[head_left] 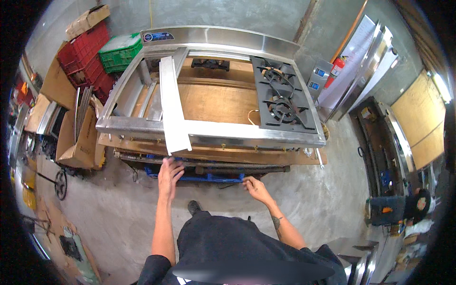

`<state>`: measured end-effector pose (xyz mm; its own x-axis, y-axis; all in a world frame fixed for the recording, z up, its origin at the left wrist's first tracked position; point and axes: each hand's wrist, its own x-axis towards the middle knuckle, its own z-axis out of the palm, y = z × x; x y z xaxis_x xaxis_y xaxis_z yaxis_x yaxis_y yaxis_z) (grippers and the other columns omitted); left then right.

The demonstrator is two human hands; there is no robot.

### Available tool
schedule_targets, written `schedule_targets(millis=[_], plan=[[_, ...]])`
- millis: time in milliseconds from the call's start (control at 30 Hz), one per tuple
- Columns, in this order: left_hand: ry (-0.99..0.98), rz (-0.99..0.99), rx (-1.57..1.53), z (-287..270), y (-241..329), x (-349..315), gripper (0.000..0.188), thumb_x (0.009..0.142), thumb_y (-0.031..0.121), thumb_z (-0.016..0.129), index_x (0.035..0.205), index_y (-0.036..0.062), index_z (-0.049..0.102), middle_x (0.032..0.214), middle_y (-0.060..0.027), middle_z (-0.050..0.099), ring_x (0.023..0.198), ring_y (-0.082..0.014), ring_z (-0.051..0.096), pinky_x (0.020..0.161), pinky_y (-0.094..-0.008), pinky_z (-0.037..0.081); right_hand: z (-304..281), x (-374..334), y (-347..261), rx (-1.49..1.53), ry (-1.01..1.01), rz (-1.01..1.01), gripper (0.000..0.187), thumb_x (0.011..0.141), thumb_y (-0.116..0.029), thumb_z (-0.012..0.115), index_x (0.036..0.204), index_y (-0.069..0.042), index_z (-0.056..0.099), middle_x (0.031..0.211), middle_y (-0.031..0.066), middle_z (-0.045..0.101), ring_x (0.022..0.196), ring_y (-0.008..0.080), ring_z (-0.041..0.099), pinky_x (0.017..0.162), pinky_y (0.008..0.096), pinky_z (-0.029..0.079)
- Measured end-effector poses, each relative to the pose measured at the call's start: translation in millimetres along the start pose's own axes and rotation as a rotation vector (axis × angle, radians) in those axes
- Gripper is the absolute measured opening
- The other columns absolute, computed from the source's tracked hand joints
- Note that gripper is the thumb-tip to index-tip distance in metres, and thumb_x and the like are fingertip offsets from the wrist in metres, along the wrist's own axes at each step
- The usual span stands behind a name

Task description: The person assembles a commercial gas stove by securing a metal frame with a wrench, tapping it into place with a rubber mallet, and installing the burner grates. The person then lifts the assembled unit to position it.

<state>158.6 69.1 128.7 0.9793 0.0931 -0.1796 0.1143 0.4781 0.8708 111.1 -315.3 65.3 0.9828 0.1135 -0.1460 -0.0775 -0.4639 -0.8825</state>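
A stainless steel stove frame (142,126) stands on a wooden board in front of me. Two black gas burners with grates fill the dark top plate (308,111) at its right end. Across the frame's left part lies a long pale sheet-metal strip (172,104), its near end jutting over the front rail. My left hand (169,178) is just below that end, fingers apart and holding nothing; contact with the strip does not show. Farther right, my right hand (256,189) has its fingers curled together in front of a blue bar (223,179). Anything inside them is too small to make out.
Red crates (83,52), a green crate (121,53) and a cardboard box (71,145) stand at the left. A wrench (319,159) hangs over the board's right end. A fire extinguisher (336,71) and a long dark rack (373,147) are at the right.
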Motion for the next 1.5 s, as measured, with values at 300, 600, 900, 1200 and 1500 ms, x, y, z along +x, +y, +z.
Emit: schedule_targets(millis=[300, 600, 900, 1200, 1500], plan=[[-0.171, -0.168, 0.077, 66, 74, 53, 0.038, 0.1, 0.024, 0.071, 0.124, 0.0003, 0.054, 0.099, -0.0082, 0.067, 0.076, -0.0154, 0.066, 0.069, -0.0297, 0.052, 44, 53, -173, 0.298, -0.003, -0.077, 0.033, 0.112, -0.021, 0.045, 0.132, 0.001, 0.06, 0.111, 0.0116, 0.074, 0.094, 0.0169, 0.071, 0.083, 0.0324, 0.057], [-0.371, -0.266, 0.031, 96, 97, 65, 0.048, 0.098, 0.024, 0.072, 0.133, -0.0042, 0.056, 0.094, 0.0009, 0.062, 0.064, -0.0076, 0.052, 0.059, -0.0237, 0.046, 42, 166, -228, 0.403, 0.165, -0.127, 0.059, 0.109, -0.036, 0.05, 0.146, 0.009, 0.043, 0.137, 0.032, 0.059, 0.126, 0.0374, 0.06, 0.108, 0.0412, 0.045], [-0.533, -0.219, 0.708, 179, 80, 121, 0.053, 0.1, 0.041, 0.067, 0.129, -0.0033, 0.061, 0.1, -0.0041, 0.064, 0.089, -0.0128, 0.056, 0.084, -0.0307, 0.047, -22, 212, -196, 0.443, 0.471, -0.066, 0.057, 0.107, -0.024, 0.056, 0.147, 0.013, 0.041, 0.137, 0.0294, 0.058, 0.13, 0.032, 0.055, 0.111, 0.0385, 0.042], [-0.12, -0.149, 0.448, 277, 20, 242, 0.062, 0.107, 0.047, 0.055, 0.114, -0.0142, 0.063, 0.1, -0.0197, 0.069, 0.084, -0.0194, 0.066, 0.069, -0.0329, 0.055, -50, 241, -189, 0.429, 0.515, -0.076, 0.053, 0.108, -0.022, 0.053, 0.146, 0.013, 0.044, 0.145, 0.0296, 0.054, 0.139, 0.0343, 0.05, 0.117, 0.04, 0.038], [-0.13, -0.081, 0.461, 275, -8, 274, 0.069, 0.104, 0.052, 0.058, 0.122, -0.0149, 0.059, 0.102, -0.022, 0.069, 0.096, -0.0241, 0.066, 0.085, -0.0372, 0.053, -63, 249, -196, 0.093, 0.487, 0.082, 0.043, 0.106, -0.021, 0.054, 0.14, 0.005, 0.055, 0.132, 0.0272, 0.061, 0.124, 0.0343, 0.059, 0.106, 0.0414, 0.045]])
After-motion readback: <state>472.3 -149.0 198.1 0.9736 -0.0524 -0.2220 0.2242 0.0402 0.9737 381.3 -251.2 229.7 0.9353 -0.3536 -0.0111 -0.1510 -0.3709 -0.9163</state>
